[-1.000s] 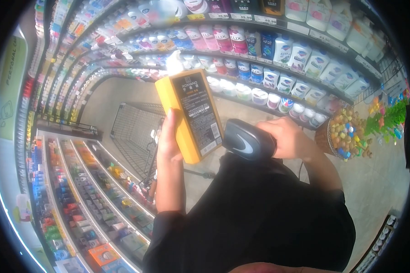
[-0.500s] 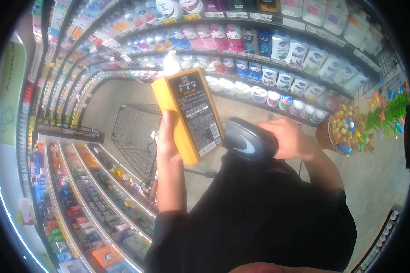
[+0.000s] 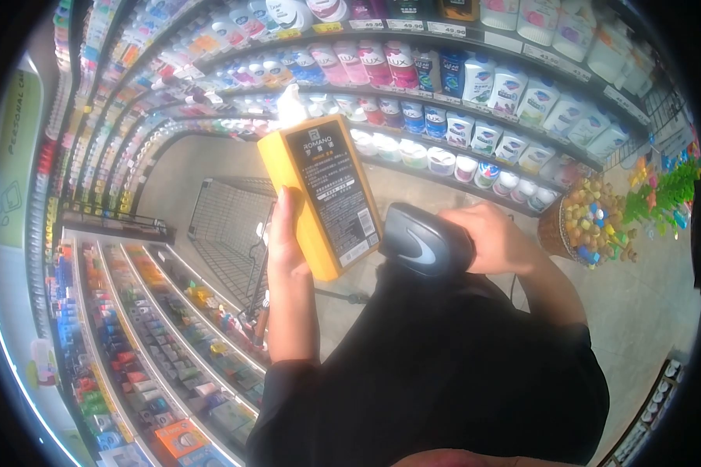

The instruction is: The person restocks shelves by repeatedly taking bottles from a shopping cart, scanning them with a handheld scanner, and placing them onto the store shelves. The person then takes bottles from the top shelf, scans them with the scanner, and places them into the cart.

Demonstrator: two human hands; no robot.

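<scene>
A yellow pump bottle [image 3: 308, 202] with a white pump top and a black back label reading ROMANO is in my left hand [image 3: 287, 241]. It leans a little to the left, and its label with a barcode near the lower edge faces me. My right hand [image 3: 494, 237] is wrapped round a black barcode scanner [image 3: 424, 240]. The scanner's head is close beside the barcode corner of the bottle; whether they touch I cannot tell. The fingers behind the bottle and those under the scanner are partly hidden.
Shelves of bottles and tubs [image 3: 444, 124] curve across the back. A wire shopping cart [image 3: 230, 214] stands behind my left hand. Low shelves of small packages [image 3: 148, 350] run along the left. At the right is a wicker basket [image 3: 554, 233] piled with small items, near a green plant [image 3: 670, 194].
Almost nothing differs. The bottle and the scanner hold nearly the same places, with only a very slight shift of the view.
</scene>
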